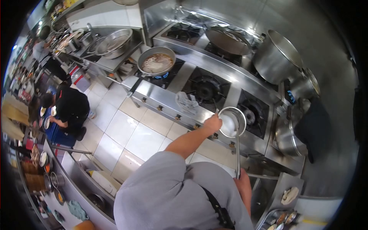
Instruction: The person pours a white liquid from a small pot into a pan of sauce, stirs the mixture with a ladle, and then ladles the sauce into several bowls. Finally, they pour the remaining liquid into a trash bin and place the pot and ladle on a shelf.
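Nearest the camera is the person's own grey-sleeved shoulder (168, 195), crossed by a dark strap (216, 207) and filling the lower middle of the view.

Far left, another person in black (71, 107) crouches over a blue crate (57, 134) on the tiled floor (130, 130), with small plates beside them. Below that runs a steel table (73, 180) carrying bowls and dishes.

Moving right, a pan of brownish liquid (156, 62) sits on the left burner of the steel stove (165, 96), a blue flame showing under it. A crumpled cloth (186, 102) lies on the stove's front edge, just before the middle burner (207, 89).

The left hand (212, 123) reaches forward on an outstretched bare forearm — its fingers are drawn together at the near rim of a long-handled ladle (232, 122), though what they pinch is too small to tell. The ladle's round bowl holds something white and hangs over the stove's front edge, beside the right burner (253, 113). Its handle runs straight down to the right hand (242, 186), clamped around the handle's end.

Further right stand a wide dark wok (228, 41), a large steel pot (276, 57) and more steel pots (289, 136) at the stove's end.
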